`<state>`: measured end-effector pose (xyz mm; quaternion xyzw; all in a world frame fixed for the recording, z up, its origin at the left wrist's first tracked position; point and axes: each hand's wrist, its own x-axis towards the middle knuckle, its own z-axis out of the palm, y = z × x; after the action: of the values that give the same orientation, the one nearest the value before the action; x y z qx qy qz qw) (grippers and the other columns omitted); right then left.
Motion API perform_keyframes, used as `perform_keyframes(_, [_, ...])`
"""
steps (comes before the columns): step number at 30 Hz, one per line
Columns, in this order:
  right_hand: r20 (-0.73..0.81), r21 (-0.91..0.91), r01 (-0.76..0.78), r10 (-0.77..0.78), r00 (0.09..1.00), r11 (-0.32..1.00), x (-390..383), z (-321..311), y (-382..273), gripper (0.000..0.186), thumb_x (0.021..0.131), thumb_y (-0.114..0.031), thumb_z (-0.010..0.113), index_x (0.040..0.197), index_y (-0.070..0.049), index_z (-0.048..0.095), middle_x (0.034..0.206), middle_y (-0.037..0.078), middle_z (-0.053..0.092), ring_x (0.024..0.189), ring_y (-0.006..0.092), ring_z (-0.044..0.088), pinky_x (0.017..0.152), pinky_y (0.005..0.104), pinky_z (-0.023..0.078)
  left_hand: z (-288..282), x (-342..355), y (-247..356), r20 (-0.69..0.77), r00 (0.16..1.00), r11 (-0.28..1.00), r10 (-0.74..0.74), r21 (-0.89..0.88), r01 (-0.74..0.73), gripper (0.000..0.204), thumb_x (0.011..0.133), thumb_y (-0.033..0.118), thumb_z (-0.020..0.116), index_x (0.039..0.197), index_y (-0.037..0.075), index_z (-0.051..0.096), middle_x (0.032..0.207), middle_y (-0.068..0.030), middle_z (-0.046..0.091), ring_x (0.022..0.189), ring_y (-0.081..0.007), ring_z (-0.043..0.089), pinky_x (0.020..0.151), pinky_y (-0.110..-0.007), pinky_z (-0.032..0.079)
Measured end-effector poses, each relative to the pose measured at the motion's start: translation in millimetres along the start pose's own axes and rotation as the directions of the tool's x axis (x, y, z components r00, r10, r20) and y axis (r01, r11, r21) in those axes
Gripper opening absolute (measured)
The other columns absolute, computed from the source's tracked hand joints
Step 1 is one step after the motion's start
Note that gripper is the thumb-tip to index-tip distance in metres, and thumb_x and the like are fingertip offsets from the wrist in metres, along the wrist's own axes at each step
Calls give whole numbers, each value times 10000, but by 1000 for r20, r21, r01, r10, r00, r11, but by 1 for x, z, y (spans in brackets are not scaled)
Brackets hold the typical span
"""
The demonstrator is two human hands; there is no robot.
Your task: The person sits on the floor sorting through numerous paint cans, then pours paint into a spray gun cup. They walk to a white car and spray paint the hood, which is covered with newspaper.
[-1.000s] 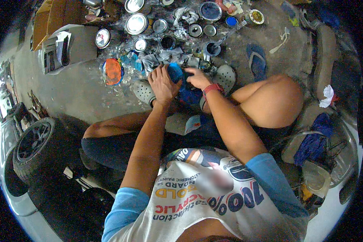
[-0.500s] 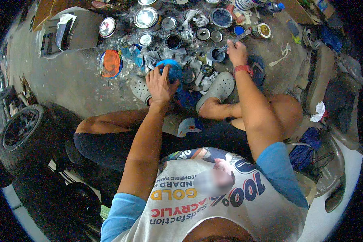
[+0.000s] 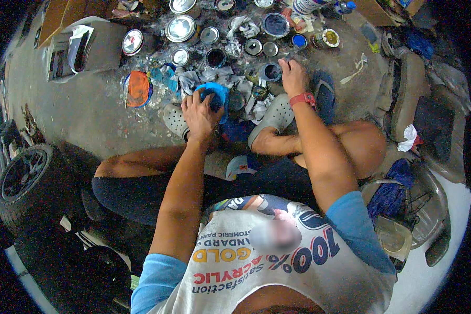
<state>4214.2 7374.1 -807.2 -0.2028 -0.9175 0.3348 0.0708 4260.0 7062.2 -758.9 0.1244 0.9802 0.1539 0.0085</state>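
My left hand (image 3: pixel 200 115) grips the near left rim of a round blue container (image 3: pixel 214 90) beside my left clog; its fingers reach over the edge. Further right, my right hand (image 3: pixel 293 76) is closed in a pinch beside the rim of a small grey paint can (image 3: pixel 271 71), which has dark paint inside. What its fingers hold, if anything, is hidden. Near the hands stand a small jar (image 3: pixel 259 93) and an open can of black paint (image 3: pixel 215 58). Crumpled rags (image 3: pixel 193 78) lie between them.
Several paint cans stand on the stained floor, including a large lidded can (image 3: pixel 180 28) and a dark-topped can (image 3: pixel 275 25). An orange-smeared lid (image 3: pixel 137 89) lies left. A grey box (image 3: pixel 83 49) stands far left, a car wheel (image 3: pixel 25 172) near left, a blue slipper (image 3: pixel 324 97) right.
The view has shifted slightly, moving everything left. My right hand has come lower beside the grey can; the thin tool seen slanting from the can no longer shows. My left hand stays on the container.
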Motion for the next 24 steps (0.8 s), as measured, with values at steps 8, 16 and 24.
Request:
perform_keyframes(8, [242,81,-211,186,952,974,42,27,49,426,933,-392,642,1033,20,685,973,229,693,901,380,652,806,442,504,-1,-5,9,56,998,1000,21,7,-21,498,697,378,806,1107,105,729,1201,-147,579,1140,-380,532,1069,-512,359])
perform_keyframes(16, [-66,-85,-204,198,978,975,63,12,54,394,849,-116,610,1240,-73,618,985,179,697,957,377,671,859,471,524,6,-7,2,89,996,1000,6,17,-7,546,715,411,785,1145,84,709,1238,-171,574,1188,-396,520,1098,-529,328])
perform_keyframes(24, [-233,-199,-376,329,915,905,142,-57,78,993,650,-239,905,1448,-28,353,1431,280,438,1340,420,437,1113,482,383,-1,7,10,108,994,1000,16,17,-18,535,699,390,804,1122,77,711,1204,-163,582,1148,-386,533,1075,-508,355])
